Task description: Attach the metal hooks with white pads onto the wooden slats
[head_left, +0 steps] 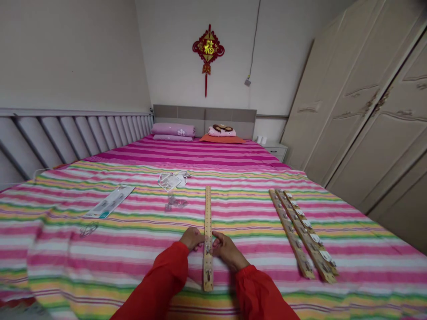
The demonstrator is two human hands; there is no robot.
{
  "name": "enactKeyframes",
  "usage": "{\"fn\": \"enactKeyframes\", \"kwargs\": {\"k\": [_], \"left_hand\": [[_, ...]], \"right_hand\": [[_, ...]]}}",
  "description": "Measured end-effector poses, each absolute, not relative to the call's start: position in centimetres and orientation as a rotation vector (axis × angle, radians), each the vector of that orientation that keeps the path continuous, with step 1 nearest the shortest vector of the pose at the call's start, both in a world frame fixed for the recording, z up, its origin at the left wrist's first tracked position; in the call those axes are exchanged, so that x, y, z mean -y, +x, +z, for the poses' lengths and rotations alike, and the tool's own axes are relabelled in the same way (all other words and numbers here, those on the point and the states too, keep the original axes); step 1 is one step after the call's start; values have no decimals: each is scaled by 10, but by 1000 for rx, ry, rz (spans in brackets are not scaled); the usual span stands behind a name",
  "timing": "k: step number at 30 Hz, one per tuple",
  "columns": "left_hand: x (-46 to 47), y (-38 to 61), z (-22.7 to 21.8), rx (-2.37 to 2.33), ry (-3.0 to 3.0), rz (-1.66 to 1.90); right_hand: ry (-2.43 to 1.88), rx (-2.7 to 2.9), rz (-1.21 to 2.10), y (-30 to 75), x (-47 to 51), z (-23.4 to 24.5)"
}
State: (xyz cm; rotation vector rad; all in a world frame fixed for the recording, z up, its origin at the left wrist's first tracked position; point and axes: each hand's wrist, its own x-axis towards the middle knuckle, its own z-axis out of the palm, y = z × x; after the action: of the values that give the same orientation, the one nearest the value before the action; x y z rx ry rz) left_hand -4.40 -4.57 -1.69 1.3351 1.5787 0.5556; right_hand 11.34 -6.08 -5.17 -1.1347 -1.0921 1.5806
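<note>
A long, narrow wooden strip [208,213] with rows of small holes lies lengthwise on the bed in front of me. On its near half sits a small metal hook [208,249] on a clear backing, and a second metal hook [208,272] is closer to the near end. My left hand [192,239] is closed at the strip's left edge, fingertips at the upper hook. From the right side, my right hand [229,251] pinches in at that same hook. The fingertips partly hide the hook's backing.
Several wooden strips [293,229] with hooks and white pieces lie at right. To the left are a packaged card of hooks [111,201] and crumpled clear plastic [89,229]. Small clear packets [175,202] and white paper pieces [173,180] lie beyond my left hand. A metal railing [76,133] borders the bed.
</note>
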Motion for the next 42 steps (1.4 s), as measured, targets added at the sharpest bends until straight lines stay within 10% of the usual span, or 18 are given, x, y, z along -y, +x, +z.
{"fn": "enactKeyframes", "kwargs": {"k": [24, 42], "left_hand": [[-9, -149, -5, -2664, 1369, 730], [-26, -178, -13, -2350, 1299, 1128]], "right_hand": [[-984, 1000, 1665, 124, 65, -56], [-970, 942, 1679, 121, 63, -64]]}}
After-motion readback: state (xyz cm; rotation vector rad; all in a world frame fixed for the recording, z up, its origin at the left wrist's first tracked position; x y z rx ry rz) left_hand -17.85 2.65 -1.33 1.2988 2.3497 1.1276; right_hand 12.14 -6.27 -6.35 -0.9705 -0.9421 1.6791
